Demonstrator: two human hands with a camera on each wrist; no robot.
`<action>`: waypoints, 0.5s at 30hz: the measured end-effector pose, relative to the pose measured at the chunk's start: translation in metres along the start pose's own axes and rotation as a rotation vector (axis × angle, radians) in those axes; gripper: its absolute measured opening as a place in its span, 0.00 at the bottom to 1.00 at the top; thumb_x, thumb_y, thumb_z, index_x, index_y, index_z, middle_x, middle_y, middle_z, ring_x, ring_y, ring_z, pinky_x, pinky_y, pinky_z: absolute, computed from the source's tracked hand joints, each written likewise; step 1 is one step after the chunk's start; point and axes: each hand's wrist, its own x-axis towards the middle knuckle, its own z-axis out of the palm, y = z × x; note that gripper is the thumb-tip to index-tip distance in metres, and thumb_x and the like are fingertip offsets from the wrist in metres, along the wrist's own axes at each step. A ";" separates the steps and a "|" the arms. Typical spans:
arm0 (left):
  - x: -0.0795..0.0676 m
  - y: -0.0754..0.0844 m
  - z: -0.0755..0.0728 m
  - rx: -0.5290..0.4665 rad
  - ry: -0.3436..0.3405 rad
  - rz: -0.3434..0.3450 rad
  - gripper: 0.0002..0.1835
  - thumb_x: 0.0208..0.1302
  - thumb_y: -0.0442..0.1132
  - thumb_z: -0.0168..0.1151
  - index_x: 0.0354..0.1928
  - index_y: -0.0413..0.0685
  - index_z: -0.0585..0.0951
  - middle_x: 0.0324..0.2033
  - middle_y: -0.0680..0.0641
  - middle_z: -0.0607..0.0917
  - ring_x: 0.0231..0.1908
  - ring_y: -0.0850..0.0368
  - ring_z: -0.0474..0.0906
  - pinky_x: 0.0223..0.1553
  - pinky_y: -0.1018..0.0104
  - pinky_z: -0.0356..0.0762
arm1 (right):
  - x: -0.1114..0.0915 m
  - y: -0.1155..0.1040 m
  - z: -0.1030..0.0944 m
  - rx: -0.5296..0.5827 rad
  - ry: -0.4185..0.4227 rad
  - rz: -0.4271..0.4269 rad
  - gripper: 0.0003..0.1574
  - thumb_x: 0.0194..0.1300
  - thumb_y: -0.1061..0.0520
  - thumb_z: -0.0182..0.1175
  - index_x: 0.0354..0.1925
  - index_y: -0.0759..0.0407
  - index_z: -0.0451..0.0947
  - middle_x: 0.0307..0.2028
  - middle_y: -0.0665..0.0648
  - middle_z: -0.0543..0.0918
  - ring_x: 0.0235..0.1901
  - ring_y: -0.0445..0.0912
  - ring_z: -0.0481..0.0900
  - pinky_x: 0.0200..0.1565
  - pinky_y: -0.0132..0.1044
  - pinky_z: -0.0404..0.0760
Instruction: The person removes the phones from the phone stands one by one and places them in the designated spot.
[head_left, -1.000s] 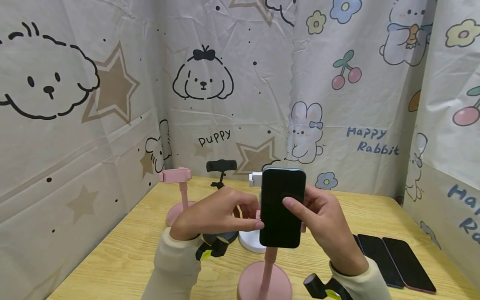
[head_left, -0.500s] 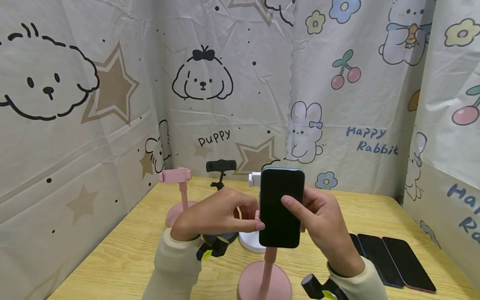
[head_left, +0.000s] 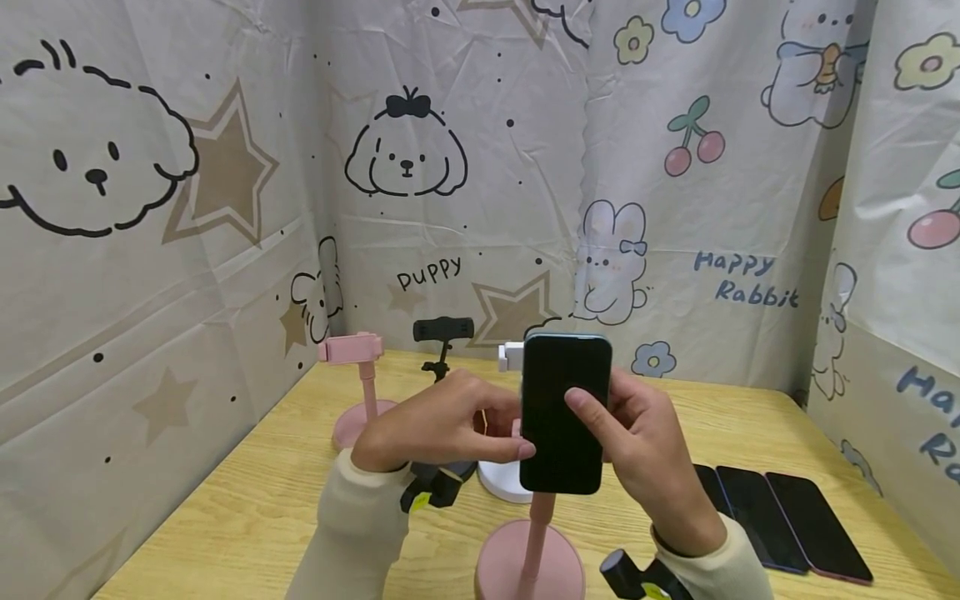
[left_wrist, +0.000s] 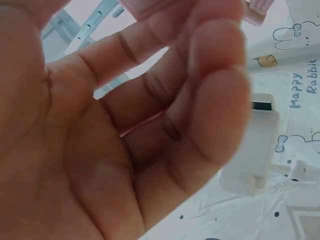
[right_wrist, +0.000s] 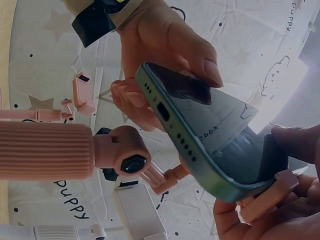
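A smartphone with a dark screen and a pale blue-green frame stands upright at the top of a pink phone stand. My left hand pinches at the phone's left edge, thumb tip on the front and fingers curled behind by a bit of the pink clamp. With its thumb on the screen and fingers behind, my right hand grips the other side. In the right wrist view a pink clamp jaw hugs the phone's edge beside the right fingers. Curled left fingers fill the left wrist view; what they touch is hidden.
Behind the left hand stand another pink phone stand, a black one and a white one. Dark phones lie side by side at the right of the wooden table. Printed curtains surround it.
My left wrist and thumb have shifted slightly right, the thumb tip a little farther over the phone's front. My right hand and the phone stay almost still.
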 end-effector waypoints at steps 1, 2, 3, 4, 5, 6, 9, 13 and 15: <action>0.000 -0.001 0.000 -0.004 0.002 0.008 0.09 0.65 0.47 0.63 0.44 0.55 0.83 0.23 0.60 0.82 0.22 0.65 0.76 0.27 0.69 0.78 | 0.000 0.000 0.000 0.000 0.000 -0.008 0.13 0.69 0.62 0.57 0.51 0.65 0.76 0.37 0.62 0.85 0.32 0.52 0.86 0.31 0.46 0.85; 0.001 -0.002 0.001 -0.008 0.004 0.017 0.08 0.65 0.46 0.63 0.43 0.54 0.84 0.22 0.59 0.81 0.21 0.65 0.75 0.25 0.70 0.77 | 0.000 0.000 0.001 -0.003 -0.001 -0.017 0.13 0.69 0.62 0.57 0.51 0.66 0.76 0.37 0.62 0.85 0.33 0.52 0.86 0.31 0.46 0.85; 0.001 -0.003 0.001 -0.013 0.006 0.027 0.08 0.65 0.46 0.63 0.41 0.54 0.84 0.22 0.59 0.81 0.21 0.66 0.74 0.24 0.71 0.75 | 0.000 0.000 0.001 -0.010 0.001 -0.022 0.13 0.69 0.62 0.56 0.51 0.66 0.76 0.38 0.61 0.84 0.33 0.51 0.86 0.32 0.45 0.85; 0.002 -0.004 0.001 -0.019 0.008 0.035 0.07 0.65 0.46 0.63 0.40 0.54 0.84 0.21 0.59 0.80 0.20 0.66 0.74 0.23 0.71 0.74 | 0.000 0.000 0.002 -0.020 0.001 -0.027 0.13 0.69 0.62 0.56 0.51 0.65 0.76 0.38 0.61 0.84 0.33 0.51 0.86 0.32 0.45 0.85; 0.002 -0.005 0.002 -0.026 0.008 0.040 0.07 0.65 0.46 0.63 0.40 0.53 0.83 0.21 0.59 0.80 0.20 0.66 0.73 0.22 0.72 0.72 | 0.000 0.000 0.002 -0.029 0.002 -0.033 0.13 0.69 0.62 0.56 0.51 0.65 0.76 0.39 0.61 0.84 0.33 0.51 0.86 0.33 0.45 0.85; 0.002 -0.006 0.002 -0.027 0.009 0.049 0.06 0.65 0.46 0.63 0.38 0.53 0.83 0.20 0.59 0.79 0.20 0.66 0.72 0.22 0.72 0.71 | 0.000 0.000 0.002 -0.039 0.003 -0.040 0.13 0.69 0.63 0.56 0.51 0.65 0.76 0.39 0.60 0.84 0.33 0.50 0.86 0.33 0.44 0.85; 0.003 -0.007 0.002 -0.025 0.005 0.076 0.05 0.64 0.45 0.63 0.37 0.53 0.83 0.19 0.58 0.77 0.19 0.66 0.71 0.21 0.73 0.69 | 0.000 0.000 0.002 -0.072 0.003 -0.061 0.13 0.70 0.63 0.56 0.51 0.64 0.76 0.40 0.59 0.83 0.33 0.49 0.86 0.32 0.43 0.85; 0.004 -0.010 0.002 -0.001 0.007 0.104 0.05 0.65 0.45 0.62 0.34 0.53 0.82 0.18 0.59 0.75 0.19 0.67 0.69 0.21 0.73 0.67 | -0.001 -0.001 0.002 -0.107 0.002 -0.078 0.13 0.70 0.63 0.55 0.52 0.63 0.75 0.40 0.59 0.83 0.33 0.48 0.86 0.32 0.41 0.85; 0.005 -0.011 0.002 0.002 0.010 0.113 0.05 0.64 0.45 0.63 0.32 0.54 0.81 0.17 0.59 0.74 0.19 0.66 0.68 0.20 0.73 0.66 | -0.001 -0.002 0.002 -0.130 0.005 -0.076 0.13 0.70 0.62 0.55 0.52 0.63 0.75 0.40 0.58 0.84 0.33 0.47 0.86 0.32 0.40 0.85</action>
